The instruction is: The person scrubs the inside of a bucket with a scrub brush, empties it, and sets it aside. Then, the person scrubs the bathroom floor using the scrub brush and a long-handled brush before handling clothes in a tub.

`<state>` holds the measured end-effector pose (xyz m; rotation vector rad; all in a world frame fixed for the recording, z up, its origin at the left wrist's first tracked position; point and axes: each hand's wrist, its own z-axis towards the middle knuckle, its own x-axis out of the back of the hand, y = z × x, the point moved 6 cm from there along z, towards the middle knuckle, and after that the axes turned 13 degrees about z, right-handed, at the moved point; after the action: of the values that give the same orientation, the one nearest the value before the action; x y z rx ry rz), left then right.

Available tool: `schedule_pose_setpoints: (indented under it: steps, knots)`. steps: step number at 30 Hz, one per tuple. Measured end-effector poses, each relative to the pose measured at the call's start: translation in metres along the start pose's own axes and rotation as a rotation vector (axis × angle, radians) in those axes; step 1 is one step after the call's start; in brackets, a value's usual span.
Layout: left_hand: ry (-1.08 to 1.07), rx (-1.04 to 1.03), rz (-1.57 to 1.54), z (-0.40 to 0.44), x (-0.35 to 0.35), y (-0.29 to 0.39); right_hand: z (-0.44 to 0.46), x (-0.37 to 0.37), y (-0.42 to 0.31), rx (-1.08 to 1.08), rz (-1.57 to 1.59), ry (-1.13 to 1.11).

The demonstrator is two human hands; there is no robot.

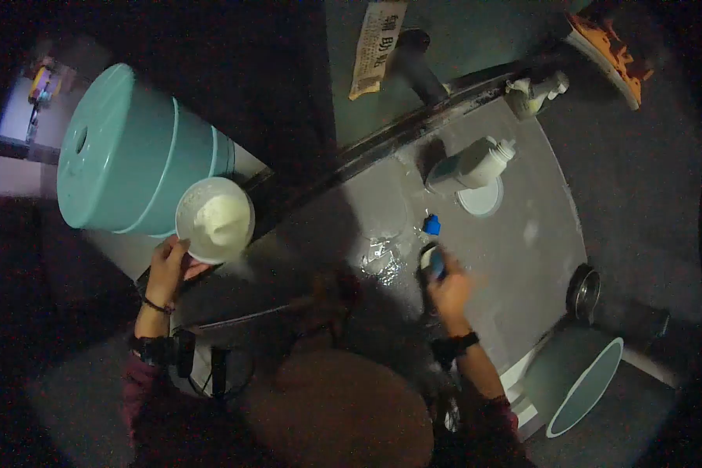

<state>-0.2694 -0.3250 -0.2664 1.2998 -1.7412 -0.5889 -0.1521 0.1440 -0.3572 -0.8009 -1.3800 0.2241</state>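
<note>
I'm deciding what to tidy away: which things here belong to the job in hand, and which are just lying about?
Likely in use:
bowl of white stuff, in the left hand
blurred thing, in the right hand

Apparently lying about:
small blue piece
white bottle
white disc
bucket
big teal drum

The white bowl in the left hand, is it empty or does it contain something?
Not empty: a pale heap lies inside the white bowl, whose edge the left hand holds. What substance, I cannot tell.
</note>
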Motion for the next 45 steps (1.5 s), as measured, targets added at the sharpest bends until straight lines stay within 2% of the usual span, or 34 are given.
schedule_pose_setpoints:
  steps: [1,2,3,7,8,10,12,14,16,18,19,21,23,25,27,29,30,31,32,34,38,40,43,45]
  knots:
    - [0.016,0.018,-0.158,-0.001,0.003,-0.006,-0.020,-0.008,-0.024,0.136,-0.031,-0.128]
    - [0.016,0.018,-0.166,0.001,0.000,-0.004,-0.034,-0.015,-0.042,0.263,-0.061,-0.256]
    - [0.015,0.054,-0.212,0.003,-0.008,0.000,-0.036,-0.011,-0.036,0.265,-0.064,-0.259]
    - [0.032,0.080,-0.171,0.027,-0.027,-0.008,0.000,0.031,0.021,-0.138,0.073,-0.002]
    - [0.044,0.071,-0.165,0.035,-0.024,-0.019,0.005,0.041,0.030,-0.131,0.154,0.023]
    - [-0.063,0.089,-0.215,0.046,-0.029,-0.023,0.008,0.050,0.039,-0.128,0.246,0.058]
    - [-0.079,0.130,-0.171,0.038,-0.028,-0.017,0.003,0.057,0.041,-0.060,0.066,0.097]
    - [-0.133,0.213,-0.091,0.021,-0.039,-0.004,-0.004,0.062,0.030,-0.129,0.004,0.075]
    - [-0.369,0.381,0.147,0.000,-0.041,0.000,-0.009,0.065,0.034,-0.221,-0.063,0.079]
    - [-0.450,0.241,0.735,-0.022,-0.062,0.027,-0.012,0.057,0.048,-0.142,-0.100,0.149]
    - [-0.475,0.216,0.761,-0.028,-0.080,0.045,-0.014,0.053,0.056,-0.174,-0.104,0.177]
    - [-0.542,-0.818,1.004,-0.058,-0.146,0.116,-0.011,0.048,0.059,-0.077,-0.071,0.202]
    - [-0.607,-0.735,0.762,-0.058,-0.201,0.140,-0.010,0.052,0.051,-0.122,-0.086,0.186]
    - [-0.410,-1.034,0.690,-0.045,-0.263,0.153,-0.011,0.052,0.055,-0.115,-0.030,0.185]
    - [-0.264,-1.174,0.397,-0.036,-0.315,0.169,-0.013,0.052,0.059,-0.143,-0.058,0.174]
    - [-0.150,-0.941,0.443,-0.026,-0.357,0.176,-0.014,0.054,0.058,-0.168,-0.085,0.154]
    - [-0.141,-0.946,0.442,-0.019,-0.378,0.178,-0.014,0.056,0.057,-0.187,-0.061,0.148]
    - [-0.026,-0.931,0.421,-0.008,-0.391,0.177,-0.014,0.057,0.055,-0.200,-0.034,0.137]
    - [0.098,-0.908,0.400,-0.010,-0.388,0.184,-0.016,0.054,0.056,-0.175,-0.027,0.127]
    - [-0.019,-0.658,0.481,-0.010,-0.389,0.186,-0.018,0.054,0.060,-0.093,0.056,0.252]
    - [-0.040,-0.939,0.415,-0.008,-0.376,0.177,-0.014,0.065,0.023,-0.181,0.242,0.143]
    - [-0.162,-0.911,0.276,-0.020,-0.350,0.171,-0.014,0.045,0.061,-0.120,0.216,0.180]
    - [-0.158,-0.951,0.216,-0.055,-0.286,0.162,-0.014,0.050,0.045,-0.144,0.192,0.162]
    - [-0.173,-0.853,0.367,-0.085,-0.223,0.159,-0.015,0.043,0.061,-0.143,0.203,0.143]
